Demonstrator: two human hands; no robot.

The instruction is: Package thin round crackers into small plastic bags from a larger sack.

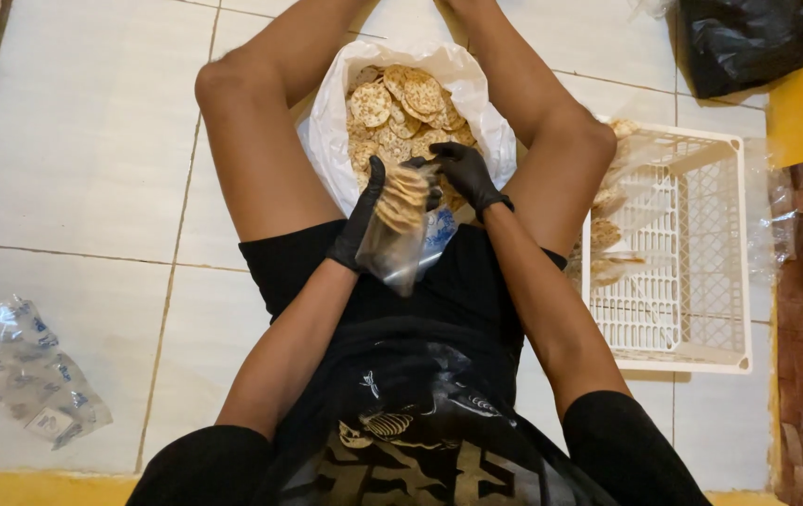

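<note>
- A small clear plastic bag [400, 239] is hanging between the person's knees, just above the lap, and a stack of round crackers [401, 199] is sitting in its upper half.
- The left hand [361, 220], in a black glove, is cupping the bag's left side, with the fingers stretched up along the plastic and pressed close together.
- The right hand [462, 171], gloved in black too, is curling over the bag's mouth, fingertips pinching the top crackers of the stack.
- Just behind both hands, a big white sack [327, 141] is gaping open on the floor between the bare legs, brimming with more pale, speckled crackers [401, 108].
- To the person's right, a white lattice crate [692, 272] is lying on the tiles, with filled clear packets [608, 239] resting against its near wall.
- Far off to the left, a flat pile of empty clear bags [27, 370] is lying on the white tile floor [83, 131].
- At the top right, a black plastic bag [748, 42] is sitting, well apart from the hands.
</note>
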